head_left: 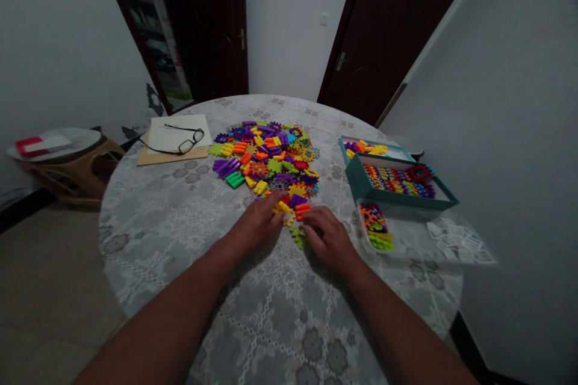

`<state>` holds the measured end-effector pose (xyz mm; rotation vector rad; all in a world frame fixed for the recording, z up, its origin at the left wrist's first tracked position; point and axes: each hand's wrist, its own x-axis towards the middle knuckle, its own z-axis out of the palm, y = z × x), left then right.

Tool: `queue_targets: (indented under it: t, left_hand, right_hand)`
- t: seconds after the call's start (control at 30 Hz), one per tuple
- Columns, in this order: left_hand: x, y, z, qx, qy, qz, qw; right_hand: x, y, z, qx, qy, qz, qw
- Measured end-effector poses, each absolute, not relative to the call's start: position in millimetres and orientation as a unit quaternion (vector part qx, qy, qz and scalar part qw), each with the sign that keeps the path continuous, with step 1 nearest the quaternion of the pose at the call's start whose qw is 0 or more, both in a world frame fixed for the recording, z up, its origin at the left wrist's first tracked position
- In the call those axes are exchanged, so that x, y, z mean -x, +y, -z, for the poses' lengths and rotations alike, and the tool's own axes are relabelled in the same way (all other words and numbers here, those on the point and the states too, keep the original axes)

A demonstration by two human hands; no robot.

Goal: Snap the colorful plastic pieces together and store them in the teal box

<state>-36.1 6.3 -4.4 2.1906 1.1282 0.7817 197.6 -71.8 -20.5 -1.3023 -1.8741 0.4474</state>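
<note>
A heap of colourful plastic gear toy pieces (271,168) is spread over the table's middle, with purple, yellow, orange and green parts. My left hand (259,219) rests at its near edge, fingers reaching over a yellow connector piece (283,207), thumb apart from them. Facing it, my right hand (329,234) has bent fingers with a gap to the thumb. Its fingertips are beside an orange connector piece (302,210), and its thumb is close to a lime-green gear (298,236) lying flat on the cloth. Neither hand visibly lifts a piece.
Toward the right stand a teal box (397,197) with rows of coloured pieces, its teal-edged lid (392,150), a clear tub (368,240) of pieces and white cut-out parts (460,240). Glasses (186,145) lie on a paper-topped board (156,159) at left.
</note>
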Motion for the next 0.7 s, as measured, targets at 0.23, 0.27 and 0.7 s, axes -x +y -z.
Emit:
queue_targets:
  t: [0.23,0.27,0.7]
  left_hand:
    - [37,6,1,-0.792,0.437,-0.288,0.315]
    - [36,5,1,-0.79,0.437,-0.284,0.323]
    - [32,4,0,-0.759,0.42,-0.279,0.411]
  right_hand:
    - [-192,-49,35,0.59,-0.716,-0.102,0.36]
    - [-192,-50,34,0.591,-0.713,-0.108,0.361]
    - [-185,-61,40,0.542,-0.534,-0.37,0.534]
